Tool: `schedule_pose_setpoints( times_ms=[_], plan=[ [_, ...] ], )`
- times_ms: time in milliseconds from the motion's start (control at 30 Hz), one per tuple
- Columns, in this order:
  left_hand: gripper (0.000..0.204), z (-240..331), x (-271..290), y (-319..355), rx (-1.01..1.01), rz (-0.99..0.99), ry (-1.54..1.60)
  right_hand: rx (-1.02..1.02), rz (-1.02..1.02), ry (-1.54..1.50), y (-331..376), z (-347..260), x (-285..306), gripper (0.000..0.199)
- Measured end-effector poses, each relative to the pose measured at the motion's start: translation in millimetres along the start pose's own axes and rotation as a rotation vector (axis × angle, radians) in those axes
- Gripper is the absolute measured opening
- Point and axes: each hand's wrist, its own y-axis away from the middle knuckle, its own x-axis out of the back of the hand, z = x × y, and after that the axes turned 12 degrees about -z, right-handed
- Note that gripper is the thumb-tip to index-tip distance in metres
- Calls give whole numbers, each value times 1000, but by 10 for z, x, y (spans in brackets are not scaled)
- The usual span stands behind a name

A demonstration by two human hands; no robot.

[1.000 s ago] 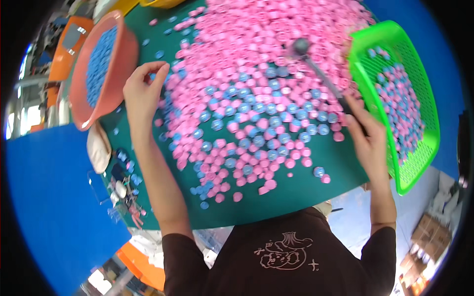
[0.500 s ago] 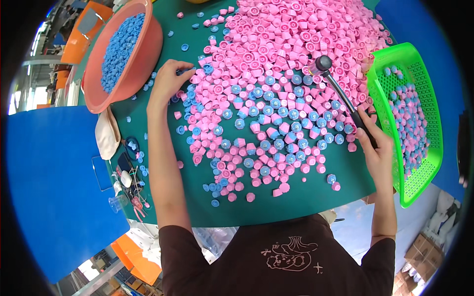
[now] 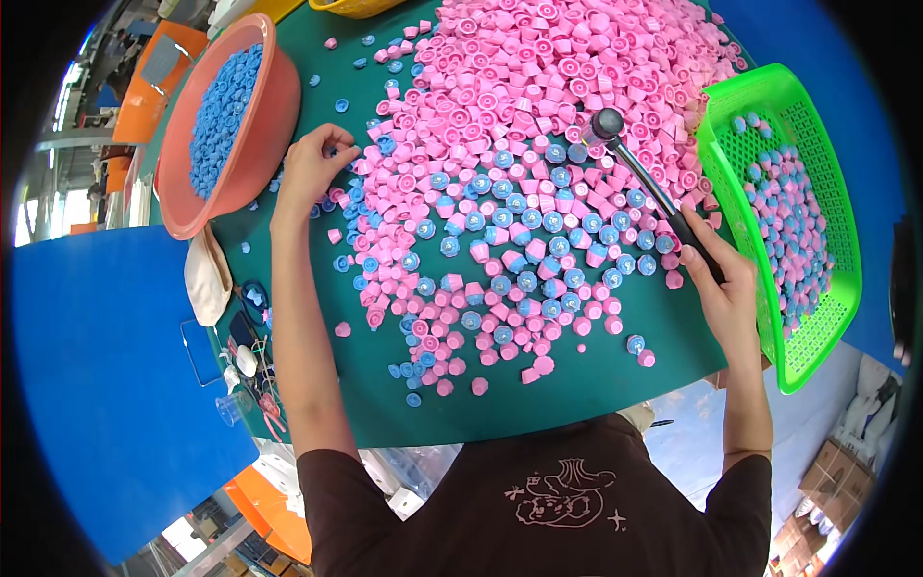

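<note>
My left hand [image 3: 312, 168] is at the left edge of a large heap of pink cup-shaped pieces [image 3: 538, 58]. Its fingers are curled toward the thumb, and what they hold, if anything, is too small to make out. Loose blue caps [image 3: 354, 213] lie just beside and below it. My right hand [image 3: 723, 284] grips the black handle of a small mallet [image 3: 663, 197]. The mallet's dark round head [image 3: 607, 123] is over the pink heap. Between my hands, several pink pieces have blue caps on them [image 3: 553, 222].
A salmon-coloured basin [image 3: 266, 115] of blue caps stands at the left. On the right, a green basket [image 3: 738, 202] holds pink-and-blue pieces. A cloth pouch [image 3: 207, 279] and small tools lie along the table's left edge. Part of a yellow container [image 3: 361, 8] shows at the far edge.
The view has turned slightly. My left hand has drawn a little nearer, its fingers more curled. My right hand still holds the mallet in much the same place over the heap.
</note>
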Motion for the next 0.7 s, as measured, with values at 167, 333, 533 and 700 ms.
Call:
schedule_pose_setpoints(
  times_ms=[167, 333, 533, 700],
  plan=[
    [20, -63, -49, -35, -96, 65, -258, 97, 51, -6, 2, 57, -32, 39],
    [19, -163, -203, -55, -261, 299, -405, -10, -22, -47, 30, 18, 13, 39],
    [27, -169, -196, -17, -59, 147, -143, 24, -6, -43, 38, 67, 43, 39],
    [26, 109, -152, -19, 43, 167, -108, 41, 40, -44, 3, 107, 42, 40]
  ],
)
